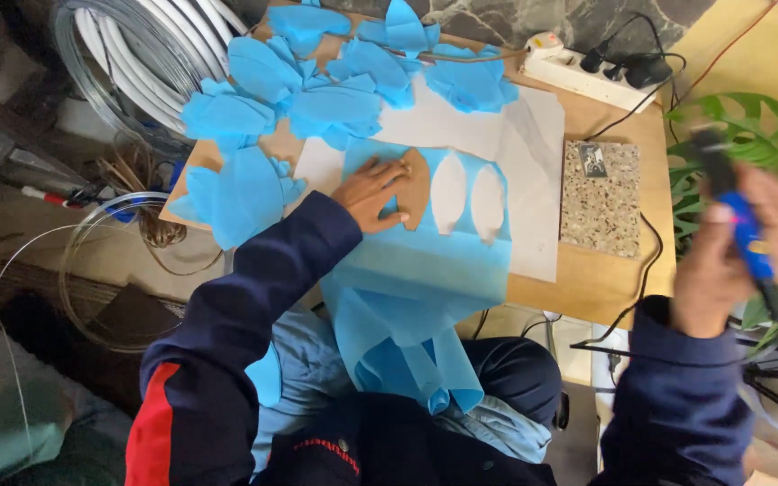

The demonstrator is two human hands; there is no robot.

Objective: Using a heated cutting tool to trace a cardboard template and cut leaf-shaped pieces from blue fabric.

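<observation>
Left hand [373, 192] lies flat, fingers spread, pressing a brown leaf-shaped cardboard template [414, 187] onto a sheet of blue non-woven fabric [416, 270]. Not gripping anything, just palm-down hold. Template sits near the top edge of the fabric sheet, left of two leaf-shaped cutout holes [468, 196] already in the fabric; white paper [533, 153] shows through them.

Right hand [736, 256] is raised off the board at the right edge of view, motion-blurred, fist closed around a blue-and-black pen-shaped tool [742, 225]. Tool is upright-ish, tilted, tip end not clearly resolvable. A black cable [643, 270] runs from that side across the board edge; can't tell whether it connects to the tool.

Fabric sheet drapes off the near edge of the wooden board [605, 279] into the person's lap. White paper underlay sits between fabric and board.

Pile of cut blue fabric leaf shapes [317, 81] covers the far-left part of the board, some hanging over its left edge. Speckled stone tile [601, 198] rests on the board right of the paper, apart from both hands. White power strip [578, 67] with black plugs at the far right corner. Coils of wire [137, 63] on the floor left of the board. Green plant [749, 126] behind the right hand.
</observation>
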